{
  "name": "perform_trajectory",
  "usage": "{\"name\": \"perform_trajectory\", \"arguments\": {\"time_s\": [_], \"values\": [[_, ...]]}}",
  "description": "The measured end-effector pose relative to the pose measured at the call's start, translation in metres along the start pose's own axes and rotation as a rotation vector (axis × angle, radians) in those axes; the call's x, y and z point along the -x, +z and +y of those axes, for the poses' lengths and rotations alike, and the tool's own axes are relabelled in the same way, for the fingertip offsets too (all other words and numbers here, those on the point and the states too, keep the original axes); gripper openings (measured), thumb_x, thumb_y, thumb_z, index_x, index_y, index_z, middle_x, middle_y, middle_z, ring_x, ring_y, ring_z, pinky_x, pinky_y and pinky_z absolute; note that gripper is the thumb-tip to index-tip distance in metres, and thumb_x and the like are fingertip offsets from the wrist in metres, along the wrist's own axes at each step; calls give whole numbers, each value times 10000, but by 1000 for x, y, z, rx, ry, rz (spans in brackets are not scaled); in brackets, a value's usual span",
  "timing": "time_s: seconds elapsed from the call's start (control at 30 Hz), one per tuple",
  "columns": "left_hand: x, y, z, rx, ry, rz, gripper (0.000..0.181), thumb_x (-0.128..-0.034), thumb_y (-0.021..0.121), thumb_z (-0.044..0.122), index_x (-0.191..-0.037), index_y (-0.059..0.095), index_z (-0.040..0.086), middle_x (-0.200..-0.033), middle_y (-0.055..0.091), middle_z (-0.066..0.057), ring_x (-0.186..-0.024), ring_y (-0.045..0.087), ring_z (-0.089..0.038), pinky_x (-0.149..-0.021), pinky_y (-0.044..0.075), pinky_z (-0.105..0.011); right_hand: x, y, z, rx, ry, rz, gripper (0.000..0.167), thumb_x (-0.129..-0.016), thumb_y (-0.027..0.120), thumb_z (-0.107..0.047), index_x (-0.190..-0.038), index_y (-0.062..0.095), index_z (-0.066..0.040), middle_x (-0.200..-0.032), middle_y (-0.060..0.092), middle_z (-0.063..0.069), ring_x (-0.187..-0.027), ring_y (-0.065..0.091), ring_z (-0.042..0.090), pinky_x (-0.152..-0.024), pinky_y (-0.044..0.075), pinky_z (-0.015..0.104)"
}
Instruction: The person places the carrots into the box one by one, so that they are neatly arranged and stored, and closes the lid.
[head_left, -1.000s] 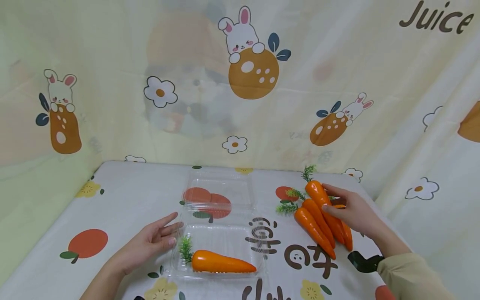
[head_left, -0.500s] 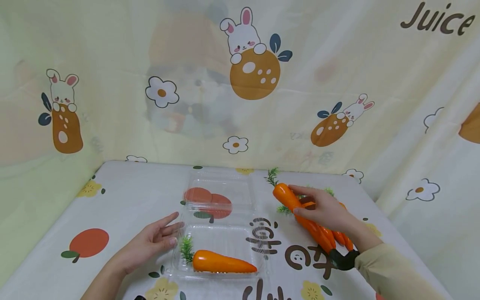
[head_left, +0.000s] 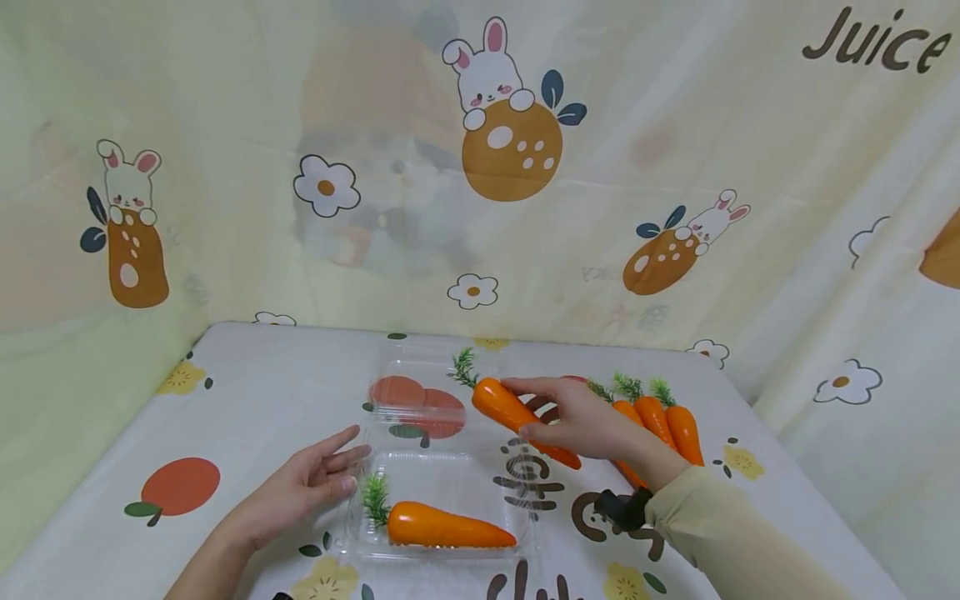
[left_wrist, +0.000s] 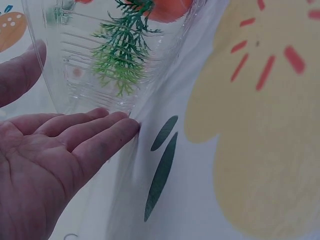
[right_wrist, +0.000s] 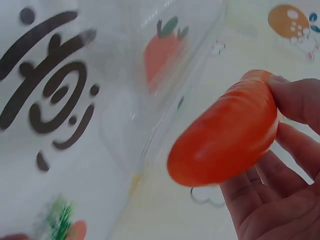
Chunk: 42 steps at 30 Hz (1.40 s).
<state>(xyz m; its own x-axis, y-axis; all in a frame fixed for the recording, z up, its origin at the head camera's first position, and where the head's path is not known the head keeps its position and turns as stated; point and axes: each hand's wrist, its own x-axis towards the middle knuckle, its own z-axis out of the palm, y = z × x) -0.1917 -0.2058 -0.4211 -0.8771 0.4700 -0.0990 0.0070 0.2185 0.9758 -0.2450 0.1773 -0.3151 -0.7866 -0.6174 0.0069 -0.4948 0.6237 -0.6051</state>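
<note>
head view: on the table (head_left: 277,392), a clear container (head_left: 450,475) with its lid (head_left: 438,400) open held one carrot (head_left: 450,527).
the left hand (head_left: 311,477) lay straight-fingered at its left edge, contact hard to tell; the right hand (head_left: 592,421) pinched a second carrot (head_left: 502,404) near the lid, not yet inside. three more carrots (head_left: 654,417) lay outside, partly hidden by the arm (head_left: 658,460).

The right forearm (head_left: 705,521) hides the near ends of the rightmost carrots (head_left: 654,417) — the nearest lettering (head_left: 521,581) is cut off.
</note>
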Motion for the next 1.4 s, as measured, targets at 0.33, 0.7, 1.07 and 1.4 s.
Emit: {"name": "perform_trajectory", "arguments": {"time_s": [0.33,0.7,1.07,1.4], "values": [[-1,0,-2,13,14,-4,808,-1030,614,214,-1632,119,1,-1617,331,-282,-1497,344,-459,-1072,519,-315,-26,24,-25,13,-29,-149,559,-946,701,-75,-1483,552,-121,-1381,651,65,-1102,658,199,-899,593,266],[0,0,-1,22,16,-3,816,-1026,620,211,-1632,116,0,-1615,333,-285,-1496,343,-462,-1069,520,-305,-36,45,-36,27,-42,-288,607,-937,698,-32,-1496,546,-215,-1347,662,-17,-1105,645,155,-891,547,175],[0,-1,-3,24,37,-19,812,-1033,609,208,-1631,103,-4,-1617,307,-306,-1490,341,-481,-1075,516,-312,-43,61,-42,71,-25,-371,560,-926,706,-31,-1438,608,-233,-1288,684,-100,-1019,621,31,-894,543,161],[0,-1,-3,25,42,-18,804,-1037,601,196,-1632,98,-4,-1617,307,-309,-1485,353,-483,-1081,514,-331,-45,71,-42,81,21,-431,548,-913,743,-64,-1423,618,-222,-1317,674,-95,-1015,622,22,-917,537,175]]}}
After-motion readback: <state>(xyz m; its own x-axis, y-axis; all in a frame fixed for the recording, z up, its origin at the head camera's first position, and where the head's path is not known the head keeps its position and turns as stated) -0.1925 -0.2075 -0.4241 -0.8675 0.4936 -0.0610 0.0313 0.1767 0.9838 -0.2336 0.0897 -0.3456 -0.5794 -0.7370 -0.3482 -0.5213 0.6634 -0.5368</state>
